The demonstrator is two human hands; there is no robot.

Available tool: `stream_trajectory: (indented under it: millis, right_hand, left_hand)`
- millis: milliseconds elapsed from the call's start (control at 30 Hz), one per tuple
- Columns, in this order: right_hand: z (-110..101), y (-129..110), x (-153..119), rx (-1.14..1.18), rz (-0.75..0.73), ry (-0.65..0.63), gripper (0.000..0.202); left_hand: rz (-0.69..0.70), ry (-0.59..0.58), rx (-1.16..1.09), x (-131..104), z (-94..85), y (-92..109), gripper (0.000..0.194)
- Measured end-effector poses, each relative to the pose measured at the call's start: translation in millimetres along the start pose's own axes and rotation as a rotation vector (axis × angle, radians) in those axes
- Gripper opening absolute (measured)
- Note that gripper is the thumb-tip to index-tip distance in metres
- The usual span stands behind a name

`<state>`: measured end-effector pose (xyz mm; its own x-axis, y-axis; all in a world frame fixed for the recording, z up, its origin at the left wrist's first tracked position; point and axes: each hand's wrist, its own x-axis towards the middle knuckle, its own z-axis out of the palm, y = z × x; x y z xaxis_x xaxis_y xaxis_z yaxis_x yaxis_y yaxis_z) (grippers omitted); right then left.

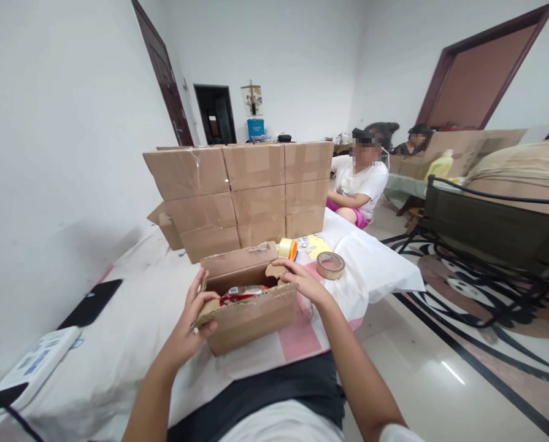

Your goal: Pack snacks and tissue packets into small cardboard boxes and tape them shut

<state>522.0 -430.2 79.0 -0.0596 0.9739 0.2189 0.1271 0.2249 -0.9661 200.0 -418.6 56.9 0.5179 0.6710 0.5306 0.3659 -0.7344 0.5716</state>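
Note:
An open cardboard box (256,320) stands in front of me on the cloth-covered table, its flaps raised. Inside it lies a red and white packet (245,291), partly hidden by the near wall. My left hand (194,316) grips the box's left end, fingers over the flap and thumb on the near side. At the right end my right hand (299,279) holds the short flap, its fingers bent over the edge. Behind the box sits a tape dispenser (289,248) with an orange part. A roll of brown tape (330,266) lies flat to the right.
A wall of stacked, taped cardboard boxes (237,193) rises behind the open box. A black flat object (90,304) and a white device (35,359) lie at left. A person in a white shirt (359,181) sits beyond the table, near a dark folding chair (495,227).

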Motion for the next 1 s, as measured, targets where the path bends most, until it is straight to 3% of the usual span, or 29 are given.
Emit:
stream_trajectory:
  millis: [167,300,533,633,800,900,1000]
  right_hand:
    - [0.0,0.6,-0.2,0.012,-0.005,0.003,0.042]
    - [1.4,1.7,1.0,0.029,-0.006,0.021,0.039]
    - [4.6,4.4,-0.9,0.149,-0.04,0.069,0.033]
    - [8.8,7.8,-0.2,0.216,-0.071,0.093,0.032]
    - [17.0,9.7,6.9,0.419,-0.154,0.14,0.047]
    - [22.8,3.8,7.7,0.462,-0.238,0.257,0.036]
    - [32.4,-3.1,6.9,0.297,-0.291,0.333,0.021]
  left_hand:
    - [0.051,0.06,-0.084,0.4,6.1,-3.5,0.034]
    - [0.007,0.145,-0.194,-0.6,7.1,-4.1,0.032]
    - [0.005,0.151,0.111,1.8,2.8,-2.1,0.047]
    - [0.01,0.192,0.202,-1.2,3.5,-8.0,0.037]
    - [-0.113,0.343,0.182,-5.0,12.8,-12.5,0.026]
    - [-0.1,0.472,0.145,-1.1,18.5,-3.7,0.03]
    - [-0.033,0.621,0.393,7.8,18.8,12.7,0.034]
